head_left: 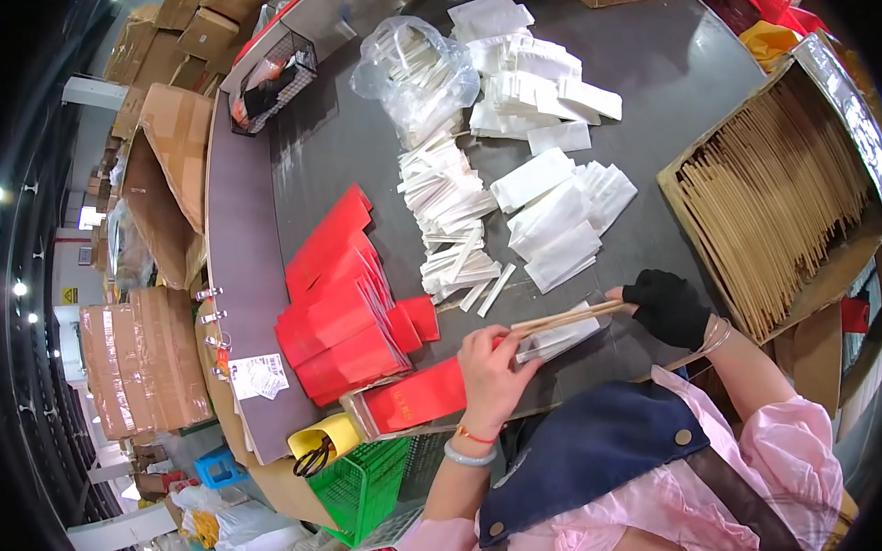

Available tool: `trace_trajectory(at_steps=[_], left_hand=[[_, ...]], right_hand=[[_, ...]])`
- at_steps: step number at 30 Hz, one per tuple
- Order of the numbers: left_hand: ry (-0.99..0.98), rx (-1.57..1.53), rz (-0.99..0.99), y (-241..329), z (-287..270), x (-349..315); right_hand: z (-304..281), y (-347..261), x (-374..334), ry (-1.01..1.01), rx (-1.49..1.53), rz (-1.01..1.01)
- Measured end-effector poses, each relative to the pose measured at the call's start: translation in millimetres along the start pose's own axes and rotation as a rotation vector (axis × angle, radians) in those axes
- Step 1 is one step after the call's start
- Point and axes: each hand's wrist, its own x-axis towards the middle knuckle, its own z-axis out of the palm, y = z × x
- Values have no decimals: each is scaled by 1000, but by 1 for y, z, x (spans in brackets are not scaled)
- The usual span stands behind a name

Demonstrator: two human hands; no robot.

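Observation:
My left hand (493, 370) grips the open end of a red paper sleeve (417, 398) lying at the table's near edge. My right hand (671, 306), in a black glove, holds a pair of wooden chopsticks (566, 318) together with a white packet (557, 339); their tips point toward the sleeve's mouth at my left fingers. A stack of red sleeves (344, 315) lies just left of my left hand. Small white stick packets (454, 226) and white napkin packets (563, 222) are spread on the grey table (671, 78) beyond.
A cardboard box of chopsticks (779, 193) stands at the right. A clear bag of white packets (417, 70) and a wire basket (272, 82) sit at the back. A green crate (365, 481) and a yellow cup with scissors (320, 447) are below the table edge. Cartons stack at left.

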Motion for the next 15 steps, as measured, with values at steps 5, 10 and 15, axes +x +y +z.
trace_trajectory(at_steps=[5,10,15], left_hand=[[-59,67,-20,-19,-5,-27],[-69,66,18,-1,11,-12],[-66,55,63,2,24,-6]], right_hand=[[18,7,5,-99,-215,-88],[42,3,22,77,-43,-320],[87,-13,15,125,375,95]])
